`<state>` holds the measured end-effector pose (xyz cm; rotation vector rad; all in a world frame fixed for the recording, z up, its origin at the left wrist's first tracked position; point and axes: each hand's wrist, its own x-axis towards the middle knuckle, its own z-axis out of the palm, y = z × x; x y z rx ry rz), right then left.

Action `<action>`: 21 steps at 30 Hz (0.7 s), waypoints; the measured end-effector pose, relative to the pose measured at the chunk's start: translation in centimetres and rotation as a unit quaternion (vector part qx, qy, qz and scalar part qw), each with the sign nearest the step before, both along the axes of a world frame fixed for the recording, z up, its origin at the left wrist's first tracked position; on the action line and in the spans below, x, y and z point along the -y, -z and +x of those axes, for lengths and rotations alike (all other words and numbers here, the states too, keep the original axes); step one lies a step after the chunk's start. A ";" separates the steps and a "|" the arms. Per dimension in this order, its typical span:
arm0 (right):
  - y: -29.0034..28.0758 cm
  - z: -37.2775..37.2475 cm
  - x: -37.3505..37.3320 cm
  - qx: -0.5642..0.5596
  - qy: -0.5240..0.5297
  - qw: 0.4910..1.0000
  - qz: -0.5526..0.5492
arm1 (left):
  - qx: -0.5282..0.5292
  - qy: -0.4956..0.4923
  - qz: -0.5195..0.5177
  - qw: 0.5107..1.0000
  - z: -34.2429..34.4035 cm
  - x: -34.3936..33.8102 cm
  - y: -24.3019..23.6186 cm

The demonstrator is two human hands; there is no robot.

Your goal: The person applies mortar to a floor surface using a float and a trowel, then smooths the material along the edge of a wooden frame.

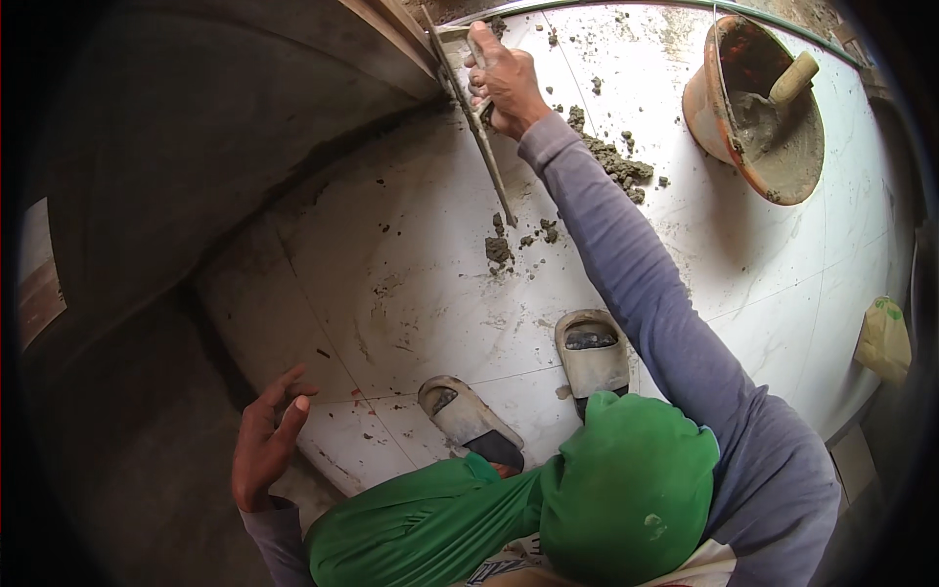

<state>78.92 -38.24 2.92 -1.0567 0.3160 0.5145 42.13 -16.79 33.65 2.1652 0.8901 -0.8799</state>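
My right hand [509,83] reaches far forward, fingers wrapped round the handle of a long, flat plastering float [486,161]. The float shows nearly edge-on, its upper end by the wooden frame at the wall's end and its lower end just above the floor. Grey mortar crumbs [621,168] lie scattered on the white tiles beside my right forearm, and a lump of mortar [498,250] sits below the float's lower end. At the lower left, my left hand [266,440] is empty, its fingers apart, near the base of the dark wall [225,117].
An orange bucket [712,117] at the upper right holds wet mortar and a tool with a pale handle [793,78]. My feet stand in beige sandals [594,367] on the tiles. A greenish strip [802,35] crosses the top, and a yellow-green packet [884,340] lies far right.
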 end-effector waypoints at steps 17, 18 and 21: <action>2.0 1.0 -0.7 0.072 0.020 0.995 -0.063 | -0.038 -0.002 -0.016 0.999 0.6 1.0 0.0; 0.7 0.4 -1.0 0.062 0.021 0.997 -0.033 | -0.043 -0.002 -0.012 0.999 0.5 0.8 -0.2; -0.8 0.6 0.6 0.052 0.039 0.998 0.012 | -0.031 0.013 -0.009 0.999 0.2 0.7 0.0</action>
